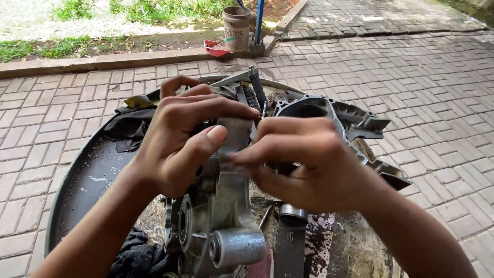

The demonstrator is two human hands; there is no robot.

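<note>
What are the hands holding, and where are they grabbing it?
Both the left hand and the right hand grip a grey metal engine casing by its narrow upper end, thumbs and fingers pressed against it, over a round metal tray.

Soft daylight is falling evenly over the shaded foreground, leaving only faint shadows. Sun is blazing on the gravel [31, 18] and grass [154, 7] behind, washing them out. The fingers [242, 157] are smearing slightly with motion. The brick paving [437, 92] is bending at the edges.
</note>
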